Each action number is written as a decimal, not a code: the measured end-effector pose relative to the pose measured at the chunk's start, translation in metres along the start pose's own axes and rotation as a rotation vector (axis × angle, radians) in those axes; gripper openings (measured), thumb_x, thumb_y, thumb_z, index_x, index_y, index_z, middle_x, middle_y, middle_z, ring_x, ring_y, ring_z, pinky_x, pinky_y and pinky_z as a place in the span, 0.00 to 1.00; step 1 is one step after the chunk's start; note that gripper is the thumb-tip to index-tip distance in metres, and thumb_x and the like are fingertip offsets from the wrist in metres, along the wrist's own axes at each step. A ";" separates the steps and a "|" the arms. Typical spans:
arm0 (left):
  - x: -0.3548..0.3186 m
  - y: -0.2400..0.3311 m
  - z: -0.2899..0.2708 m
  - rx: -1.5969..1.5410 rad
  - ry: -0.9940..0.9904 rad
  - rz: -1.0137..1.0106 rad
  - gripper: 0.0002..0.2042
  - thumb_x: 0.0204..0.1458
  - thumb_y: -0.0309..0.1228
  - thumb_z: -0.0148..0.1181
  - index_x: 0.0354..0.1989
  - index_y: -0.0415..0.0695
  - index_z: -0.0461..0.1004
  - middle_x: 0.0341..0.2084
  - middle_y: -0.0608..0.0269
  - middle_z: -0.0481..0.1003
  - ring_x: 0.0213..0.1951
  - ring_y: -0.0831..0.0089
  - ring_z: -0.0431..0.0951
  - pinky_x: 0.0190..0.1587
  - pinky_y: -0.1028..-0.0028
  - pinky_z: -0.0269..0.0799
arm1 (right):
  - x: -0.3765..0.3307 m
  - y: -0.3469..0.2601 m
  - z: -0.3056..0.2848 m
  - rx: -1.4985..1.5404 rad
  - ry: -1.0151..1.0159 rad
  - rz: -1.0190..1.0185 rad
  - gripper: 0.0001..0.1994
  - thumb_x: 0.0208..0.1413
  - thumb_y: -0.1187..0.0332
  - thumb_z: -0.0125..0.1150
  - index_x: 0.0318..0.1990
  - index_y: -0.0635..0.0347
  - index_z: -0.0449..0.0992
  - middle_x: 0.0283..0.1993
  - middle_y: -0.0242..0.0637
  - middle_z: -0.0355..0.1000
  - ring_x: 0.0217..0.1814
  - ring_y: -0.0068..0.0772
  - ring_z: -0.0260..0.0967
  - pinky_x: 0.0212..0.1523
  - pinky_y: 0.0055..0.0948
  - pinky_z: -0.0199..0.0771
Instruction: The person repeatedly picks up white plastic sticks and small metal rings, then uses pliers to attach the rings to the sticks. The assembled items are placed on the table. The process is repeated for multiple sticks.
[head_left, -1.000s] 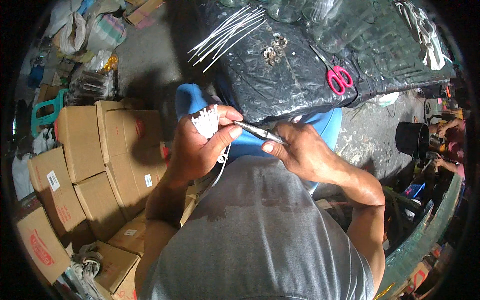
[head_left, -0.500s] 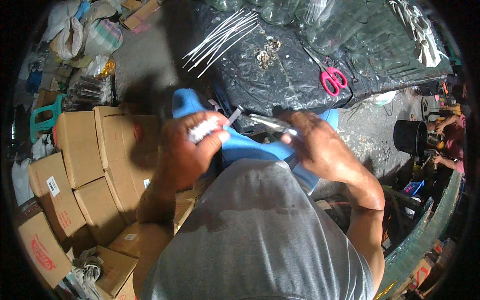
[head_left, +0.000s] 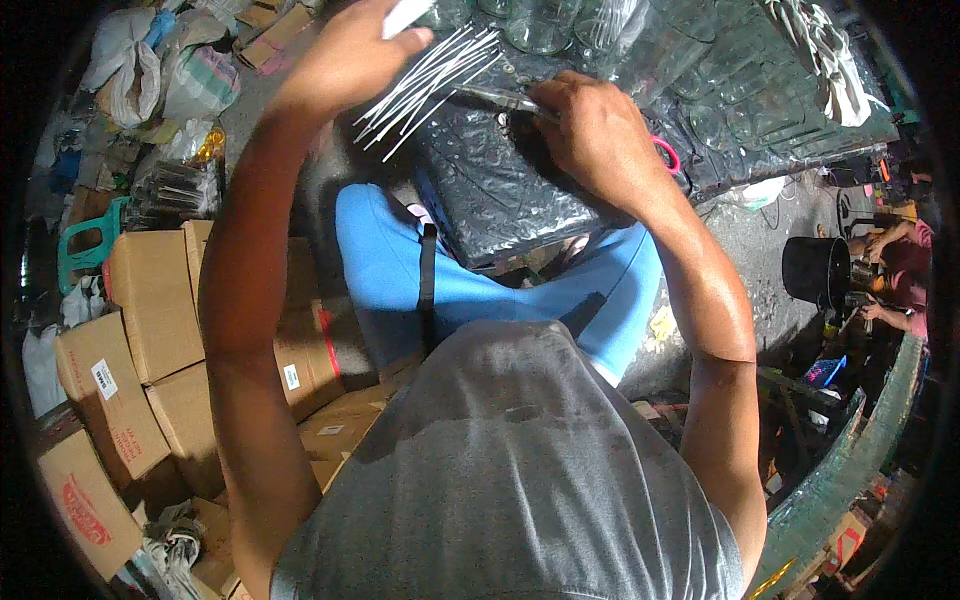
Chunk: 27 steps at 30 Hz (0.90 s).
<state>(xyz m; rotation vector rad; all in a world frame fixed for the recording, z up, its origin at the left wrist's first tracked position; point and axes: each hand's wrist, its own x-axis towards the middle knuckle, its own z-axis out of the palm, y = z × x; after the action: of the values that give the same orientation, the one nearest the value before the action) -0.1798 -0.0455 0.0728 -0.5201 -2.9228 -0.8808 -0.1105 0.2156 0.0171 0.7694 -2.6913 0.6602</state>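
My left hand [head_left: 345, 60] reaches out over the far left of the black plastic-covered table [head_left: 500, 210], fingers closed on a small white bundle [head_left: 405, 14]. Just right of it lies a fanned pile of thin white strips [head_left: 430, 75]. My right hand [head_left: 590, 130] rests on the table and grips a slim metal tool [head_left: 500, 98] whose tip points toward the strips. A pink scissor handle [head_left: 666, 155] shows just behind that hand. My knees in blue trousers [head_left: 400, 270] sit under the table edge.
Stacked cardboard boxes [head_left: 150, 300] fill the floor on the left, with a teal stool [head_left: 85, 250] and stuffed bags [head_left: 140, 70] beyond. Glass jars [head_left: 540, 25] stand at the table's far side. A black bucket [head_left: 815, 270] and another person [head_left: 900, 260] are at the right.
Both hands rose from in front of my chest to the table. The left hand carried the white bundle out by the strips; the right brought the metal tool onto the table.
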 end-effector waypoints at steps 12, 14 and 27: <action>-0.181 0.024 0.055 -1.402 -0.238 -0.595 0.09 0.61 0.28 0.54 0.44 0.35 0.73 0.24 0.63 0.71 0.20 0.80 0.65 0.21 0.79 0.58 | 0.000 -0.015 -0.016 0.193 -0.057 0.268 0.12 0.50 0.75 0.61 0.43 0.68 0.74 0.33 0.58 0.74 0.34 0.56 0.76 0.36 0.46 0.73; -0.188 0.031 0.067 -1.495 -0.161 -0.574 0.07 0.61 0.24 0.54 0.45 0.35 0.73 0.25 0.62 0.72 0.21 0.80 0.67 0.21 0.79 0.60 | -0.003 -0.016 -0.016 0.244 -0.026 0.319 0.12 0.53 0.74 0.62 0.45 0.66 0.75 0.30 0.53 0.73 0.27 0.46 0.74 0.32 0.41 0.72; -0.203 0.049 0.070 -1.211 -0.056 -0.396 0.06 0.61 0.23 0.57 0.44 0.38 0.73 0.26 0.69 0.73 0.24 0.85 0.69 0.27 0.81 0.66 | -0.055 -0.079 0.003 0.858 -0.149 0.197 0.08 0.57 0.69 0.68 0.38 0.65 0.79 0.26 0.40 0.73 0.24 0.22 0.69 0.24 0.29 0.65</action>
<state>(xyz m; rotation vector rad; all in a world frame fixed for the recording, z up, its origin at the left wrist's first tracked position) 0.0310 -0.0306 0.0121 0.0669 -2.1967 -2.6608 -0.0223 0.1779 0.0220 0.7358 -2.5722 1.9317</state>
